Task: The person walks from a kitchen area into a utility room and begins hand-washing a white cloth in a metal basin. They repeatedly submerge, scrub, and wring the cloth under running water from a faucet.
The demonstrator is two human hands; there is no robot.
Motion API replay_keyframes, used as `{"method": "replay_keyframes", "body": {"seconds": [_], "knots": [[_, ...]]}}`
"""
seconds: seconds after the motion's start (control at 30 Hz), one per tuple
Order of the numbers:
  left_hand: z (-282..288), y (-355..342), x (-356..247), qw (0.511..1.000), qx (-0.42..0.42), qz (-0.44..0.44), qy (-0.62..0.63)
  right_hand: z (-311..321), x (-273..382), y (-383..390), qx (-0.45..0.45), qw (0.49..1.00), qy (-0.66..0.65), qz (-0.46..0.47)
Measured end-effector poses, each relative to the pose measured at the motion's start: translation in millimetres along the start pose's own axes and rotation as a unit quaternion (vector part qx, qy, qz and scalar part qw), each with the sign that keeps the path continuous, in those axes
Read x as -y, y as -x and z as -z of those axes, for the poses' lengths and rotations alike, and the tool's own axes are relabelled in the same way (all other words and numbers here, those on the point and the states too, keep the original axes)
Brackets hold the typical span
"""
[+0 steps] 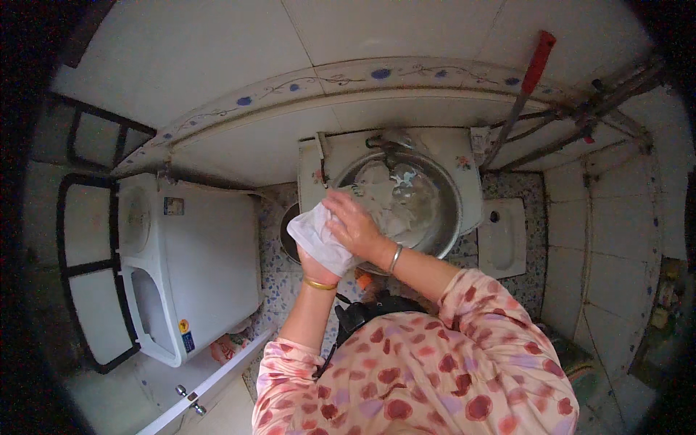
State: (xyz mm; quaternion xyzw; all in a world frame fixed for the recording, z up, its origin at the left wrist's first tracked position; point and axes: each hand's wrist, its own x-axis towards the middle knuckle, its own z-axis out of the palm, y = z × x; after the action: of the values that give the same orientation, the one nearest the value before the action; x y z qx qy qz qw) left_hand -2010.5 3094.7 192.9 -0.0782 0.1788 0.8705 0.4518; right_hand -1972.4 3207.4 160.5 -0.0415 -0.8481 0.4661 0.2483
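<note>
1. Covering the left hand, a white cloth is draped over its fingers; only the base of that hand is left showing, so whether the fingers beneath are curled or spread cannot be told.
2. The right hand is laid over the cloth from the right, so the two hands are brought together with the fabric between them; how firmly it is gripped cannot be told.
3. The cloth is held at the near left side of a round metal basin, in which pale wet fabric is gathered.
4. A gold-coloured bangle is worn on the left wrist, a silver-coloured one on the right.
5. On the left, a white appliance is marked with a dark rectangular label near its far end, and with a yellow sticker set just beside a blue label near its closer end; the print on all three is too small to be read.
6. The counter under the basin is decorated with floral motifs, and the wall border is patterned with blue flowers.
</note>
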Motion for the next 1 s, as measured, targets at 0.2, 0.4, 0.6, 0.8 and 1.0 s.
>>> {"method": "replay_keyframes", "body": {"seconds": [0.2,0.4,0.6,0.8,1.0], "knots": [[-20,-18,13,0.999,-0.033,0.008,0.024,-1,-21,-1,-0.083,0.972,-0.14,-0.17],[-51,-34,13,0.827,0.058,-0.013,-0.559,29,-63,-25,-0.113,0.893,-0.255,-0.354],[-44,-43,8,0.635,0.058,-0.051,-0.768,69,-133,-1,-0.094,0.616,-0.607,-0.494],[-54,-54,19,0.777,-0.068,-0.194,-0.594,136,-212,5,-0.15,0.641,-0.549,-0.515],[-55,-58,-6,0.458,-0.02,-0.196,-0.867,167,-363,58,-0.06,0.923,0.126,-0.36]]}}
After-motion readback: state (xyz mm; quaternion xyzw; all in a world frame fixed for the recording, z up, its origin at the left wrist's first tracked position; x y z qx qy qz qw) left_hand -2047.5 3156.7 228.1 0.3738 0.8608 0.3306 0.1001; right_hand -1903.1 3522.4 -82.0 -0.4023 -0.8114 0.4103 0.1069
